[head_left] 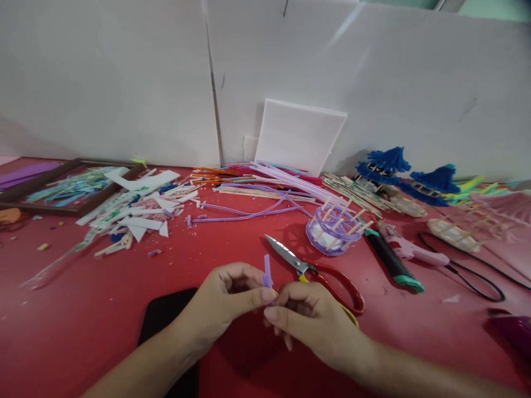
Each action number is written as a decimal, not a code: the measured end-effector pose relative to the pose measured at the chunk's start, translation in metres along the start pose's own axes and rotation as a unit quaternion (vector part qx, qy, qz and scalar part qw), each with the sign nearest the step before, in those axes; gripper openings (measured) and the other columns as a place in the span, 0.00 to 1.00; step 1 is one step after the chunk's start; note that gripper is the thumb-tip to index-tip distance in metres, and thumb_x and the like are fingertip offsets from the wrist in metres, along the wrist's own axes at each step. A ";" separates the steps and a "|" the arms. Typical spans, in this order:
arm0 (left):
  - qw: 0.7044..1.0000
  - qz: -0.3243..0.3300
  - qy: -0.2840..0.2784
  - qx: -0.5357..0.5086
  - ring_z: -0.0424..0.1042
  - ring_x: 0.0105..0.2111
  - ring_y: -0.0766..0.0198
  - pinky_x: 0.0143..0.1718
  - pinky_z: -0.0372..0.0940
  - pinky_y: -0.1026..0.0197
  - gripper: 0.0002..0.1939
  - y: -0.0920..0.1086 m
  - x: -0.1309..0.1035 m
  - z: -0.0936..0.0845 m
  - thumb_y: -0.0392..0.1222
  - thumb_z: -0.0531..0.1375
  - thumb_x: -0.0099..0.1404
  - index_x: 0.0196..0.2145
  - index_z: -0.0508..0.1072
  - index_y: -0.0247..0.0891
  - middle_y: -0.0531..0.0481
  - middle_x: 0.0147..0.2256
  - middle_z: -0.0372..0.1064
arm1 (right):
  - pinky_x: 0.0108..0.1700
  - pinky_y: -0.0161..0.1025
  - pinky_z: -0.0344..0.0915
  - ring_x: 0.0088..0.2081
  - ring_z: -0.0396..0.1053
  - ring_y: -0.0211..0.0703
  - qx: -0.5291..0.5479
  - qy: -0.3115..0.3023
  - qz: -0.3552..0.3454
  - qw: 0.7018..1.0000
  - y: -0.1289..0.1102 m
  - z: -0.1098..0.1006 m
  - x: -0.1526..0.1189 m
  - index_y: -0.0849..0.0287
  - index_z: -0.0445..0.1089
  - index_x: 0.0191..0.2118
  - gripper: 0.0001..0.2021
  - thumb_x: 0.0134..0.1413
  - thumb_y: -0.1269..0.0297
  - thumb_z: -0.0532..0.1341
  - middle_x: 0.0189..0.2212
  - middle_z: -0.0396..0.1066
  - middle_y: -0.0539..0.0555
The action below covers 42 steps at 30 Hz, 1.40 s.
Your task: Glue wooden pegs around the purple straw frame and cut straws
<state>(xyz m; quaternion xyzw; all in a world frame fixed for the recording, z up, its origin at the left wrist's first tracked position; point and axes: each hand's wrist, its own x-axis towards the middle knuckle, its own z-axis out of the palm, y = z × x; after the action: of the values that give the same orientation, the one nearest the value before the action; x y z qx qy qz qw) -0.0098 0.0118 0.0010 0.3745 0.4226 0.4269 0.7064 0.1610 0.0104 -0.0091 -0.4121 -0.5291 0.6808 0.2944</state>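
Observation:
A short purple fuzzy stem [267,271] stands upright between my hands at the lower middle. My left hand [228,293] pinches it between thumb and fingers. My right hand [305,312] touches the stem's lower end with closed fingertips; what they hold there is too small to make out. Just behind my right hand lie scissors [289,255] with red handles, blades partly together, and a yellow-handled tool mostly hidden under them. A round purple frame [332,228] with wooden sticks around it sits beyond the scissors.
Purple stems [249,214] and coloured bundles lie at the back. White scraps [143,222] and a brown frame [83,207] are left. On the right are a black-and-green cutter [392,260], a pink glue gun [415,250] with cable and blue-roofed models [435,179]. A black phone-like slab [166,315] lies beneath my left arm.

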 end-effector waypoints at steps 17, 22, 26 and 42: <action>0.998 -0.033 0.013 -0.053 0.71 0.21 0.73 0.27 0.68 0.70 0.16 -0.002 0.000 0.000 0.37 0.73 0.48 0.31 0.70 0.35 0.58 0.20 0.73 | 0.40 0.32 0.71 0.35 0.73 0.36 -0.370 0.075 -0.459 0.804 0.003 -0.013 -0.005 0.59 0.70 0.42 0.08 0.56 0.75 0.63 0.33 0.76 0.52; 0.999 -0.018 0.001 -0.045 0.71 0.22 0.73 0.27 0.65 0.71 0.16 -0.002 0.000 0.000 0.36 0.72 0.48 0.31 0.69 0.36 0.59 0.20 0.72 | 0.40 0.32 0.71 0.36 0.73 0.37 -0.395 0.054 -0.491 0.775 0.002 -0.014 -0.005 0.60 0.70 0.45 0.10 0.59 0.76 0.58 0.35 0.76 0.54; 0.999 -0.016 0.009 -0.037 0.70 0.21 0.75 0.27 0.62 0.72 0.17 -0.003 0.000 0.000 0.37 0.73 0.47 0.31 0.69 0.36 0.59 0.20 0.72 | 0.41 0.33 0.71 0.35 0.73 0.38 -0.412 0.063 -0.510 0.752 0.000 -0.014 -0.005 0.62 0.72 0.43 0.09 0.59 0.76 0.58 0.33 0.76 0.55; 0.999 0.032 0.008 -0.014 0.67 0.21 0.75 0.27 0.62 0.72 0.14 0.001 -0.002 0.002 0.36 0.71 0.50 0.27 0.67 0.35 0.59 0.20 0.68 | 0.29 0.28 0.66 0.24 0.70 0.33 -0.288 0.075 -0.278 0.913 -0.001 -0.007 -0.003 0.59 0.73 0.30 0.05 0.55 0.68 0.61 0.23 0.73 0.49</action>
<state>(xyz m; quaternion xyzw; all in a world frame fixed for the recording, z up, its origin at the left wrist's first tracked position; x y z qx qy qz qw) -0.0090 0.0102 0.0033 0.3748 0.4103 0.4579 0.6939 0.1685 0.0110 -0.0077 -0.3650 -0.7718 0.3571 0.3790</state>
